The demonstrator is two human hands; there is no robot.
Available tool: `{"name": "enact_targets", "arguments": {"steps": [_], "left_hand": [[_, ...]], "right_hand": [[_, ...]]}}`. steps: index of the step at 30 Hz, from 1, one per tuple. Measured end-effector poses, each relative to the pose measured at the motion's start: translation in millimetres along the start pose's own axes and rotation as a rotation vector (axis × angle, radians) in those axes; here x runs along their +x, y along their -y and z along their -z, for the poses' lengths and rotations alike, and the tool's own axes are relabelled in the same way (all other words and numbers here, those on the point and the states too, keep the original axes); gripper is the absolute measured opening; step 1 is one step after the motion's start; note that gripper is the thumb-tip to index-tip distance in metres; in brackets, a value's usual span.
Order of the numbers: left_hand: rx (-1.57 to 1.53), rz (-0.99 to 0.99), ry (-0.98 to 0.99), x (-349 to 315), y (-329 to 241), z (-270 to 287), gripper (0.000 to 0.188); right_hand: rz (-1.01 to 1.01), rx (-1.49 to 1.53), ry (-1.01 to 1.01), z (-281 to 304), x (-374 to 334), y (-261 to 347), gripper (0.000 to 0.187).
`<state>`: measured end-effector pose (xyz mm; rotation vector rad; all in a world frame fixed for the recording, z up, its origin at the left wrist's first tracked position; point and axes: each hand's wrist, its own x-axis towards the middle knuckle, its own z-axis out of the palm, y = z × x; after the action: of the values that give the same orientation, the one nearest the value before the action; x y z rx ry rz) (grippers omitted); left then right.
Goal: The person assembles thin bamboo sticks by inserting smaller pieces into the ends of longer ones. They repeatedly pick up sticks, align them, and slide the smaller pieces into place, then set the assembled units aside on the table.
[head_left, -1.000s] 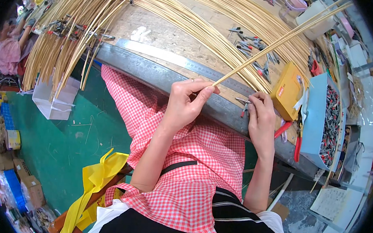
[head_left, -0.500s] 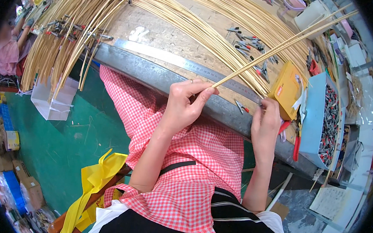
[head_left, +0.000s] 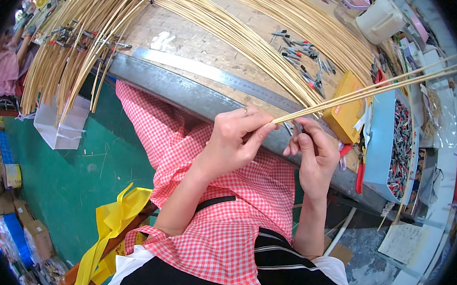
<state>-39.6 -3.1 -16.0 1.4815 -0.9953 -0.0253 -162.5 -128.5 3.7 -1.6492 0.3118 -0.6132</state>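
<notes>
My left hand [head_left: 239,138] is closed, pinching the near ends of a few long, thin bamboo strips [head_left: 343,98]. The strips slant up to the far right, over the table edge and a yellow box. Close to the pinched ends, my right hand [head_left: 318,154] is closed with a small dark clip [head_left: 298,127] at its fingertips, partly hidden by them. A steel ruler [head_left: 217,75] lies along the near side of the wooden table top [head_left: 193,39], just beyond my hands.
Many more strips [head_left: 236,29] lie across the table. Clamped bundles [head_left: 58,72] overhang its left end. Loose spring clamps [head_left: 306,58] lie beyond the ruler. At right stand the yellow box [head_left: 342,108] and a blue box [head_left: 379,148] of clamps, near red-handled pliers [head_left: 360,175]. Another person [head_left: 8,69] works far left.
My right hand has moved left from beside the yellow box to the strip ends, bringing the small dark clip. The strips in my left hand have swung lower at their far end.
</notes>
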Motion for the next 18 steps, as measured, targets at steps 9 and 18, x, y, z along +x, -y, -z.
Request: {"name": "enact_targets", "arguments": {"steps": [9,18], "left_hand": [[-0.029,0.012,0.017,-1,-5,-3,0.008],[-0.064,0.04,0.055,0,-4,-5,0.008]], "right_hand": [[0.084,-0.032,-0.164,-11,-5,-10,0.016],[0.133,-0.058,-0.221,-17,-7,-12,0.014]]}}
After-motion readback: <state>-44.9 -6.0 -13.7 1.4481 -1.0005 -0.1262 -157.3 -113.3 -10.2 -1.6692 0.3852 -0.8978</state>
